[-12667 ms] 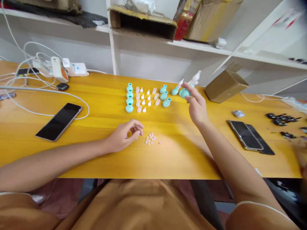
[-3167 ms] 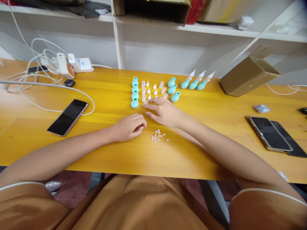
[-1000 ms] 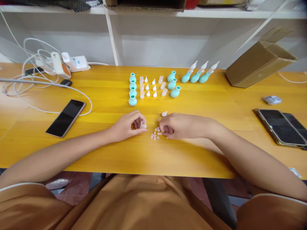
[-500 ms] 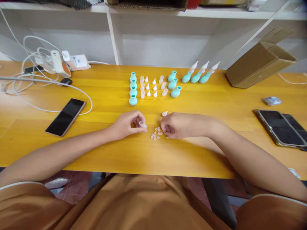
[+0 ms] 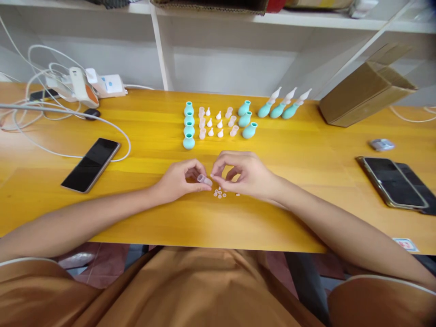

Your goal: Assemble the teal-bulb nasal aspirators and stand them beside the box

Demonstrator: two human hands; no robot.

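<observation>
— Listing item: clear tube (image 5: pixel 204 180), pinched in our left hand (image 5: pixel 177 180) just above the surface (image 5: pixel 143 150). Right hand (image 5: pixel 243 175)?
— Pinching its open end. We judge it light, soft, slippery; hold mid-body.

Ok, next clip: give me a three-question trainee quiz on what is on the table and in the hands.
1. True or false: the left hand holds a small clear cap.
2. How many teal bulbs with white nozzles stand near the cardboard box?
3. The pile of tiny pink pieces lies: A) below the right hand, B) on the phone, C) on the shelf.

Key: 1 true; 2 three; 3 A.
</observation>
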